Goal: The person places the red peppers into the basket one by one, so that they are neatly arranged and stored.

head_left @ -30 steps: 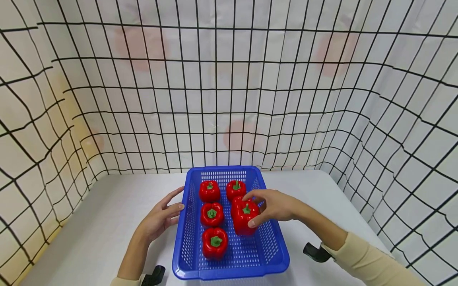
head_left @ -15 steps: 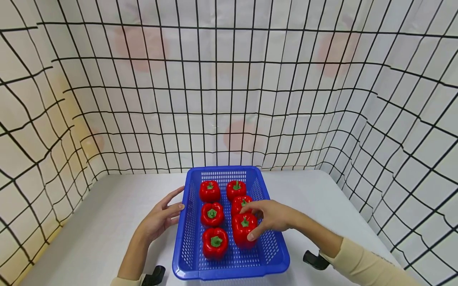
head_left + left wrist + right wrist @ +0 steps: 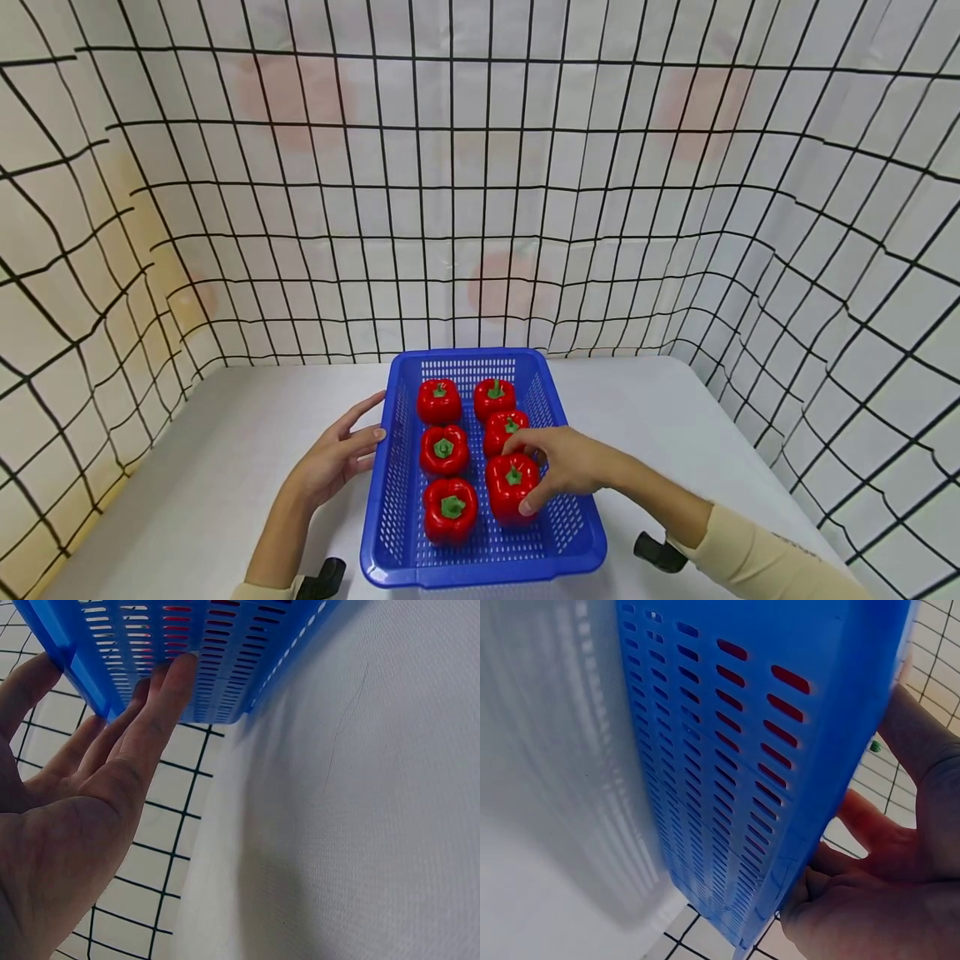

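Note:
My right hand (image 3: 573, 467) reaches over the right rim of a blue perforated basket (image 3: 480, 575). It holds a glossy red bell pepper (image 3: 501, 493) with a green stem, thumb on the near side and fingers at the far side, low in the basket's front right. Just behind it sits another red bell pepper (image 3: 498, 427), partly covered by my fingers. My left hand (image 3: 341, 458) rests against the basket's left side. In the left wrist view, that hand's extended fingers (image 3: 139, 739) touch the outer wall, with the thumb at the rim.
Several more red bell peppers stand in the basket: a left column with a front one (image 3: 450, 529), a middle one (image 3: 435, 460) and a back one (image 3: 438, 408), plus one (image 3: 495, 404) at back right. A black wire grid (image 3: 487, 208) encloses the white table (image 3: 247, 433).
My right hand has brought its bell pepper toward me and down into the basket's front right, uncovering more of the one behind. The left hand and basket have stayed in place.

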Demonstrator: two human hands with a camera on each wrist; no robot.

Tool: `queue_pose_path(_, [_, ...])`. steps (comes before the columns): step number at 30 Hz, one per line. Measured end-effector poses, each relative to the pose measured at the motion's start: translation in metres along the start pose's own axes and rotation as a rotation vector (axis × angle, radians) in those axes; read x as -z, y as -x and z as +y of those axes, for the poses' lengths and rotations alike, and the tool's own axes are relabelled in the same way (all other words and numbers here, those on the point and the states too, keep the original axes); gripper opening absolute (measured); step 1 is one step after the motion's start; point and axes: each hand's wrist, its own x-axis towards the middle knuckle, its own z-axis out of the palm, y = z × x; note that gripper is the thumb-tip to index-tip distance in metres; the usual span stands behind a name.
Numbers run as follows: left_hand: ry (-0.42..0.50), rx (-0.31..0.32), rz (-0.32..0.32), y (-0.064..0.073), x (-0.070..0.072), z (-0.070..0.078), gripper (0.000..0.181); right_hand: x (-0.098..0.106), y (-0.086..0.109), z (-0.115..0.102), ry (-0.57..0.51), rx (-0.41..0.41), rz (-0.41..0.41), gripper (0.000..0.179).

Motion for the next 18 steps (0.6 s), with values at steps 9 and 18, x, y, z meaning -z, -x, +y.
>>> queue_pose_path(9, [-0.006,0.001,0.005,0.0005,-0.0008,0.0007,0.072,-0.0052,-0.0001,0.0019,0.042,0.022,-0.023,0.063])
queue_pose_path(18, [-0.005,0.001,0.009,0.0004,-0.0008,0.0005,0.073,-0.0053,0.0010,0.0026,0.051,0.033,-0.036,0.063])
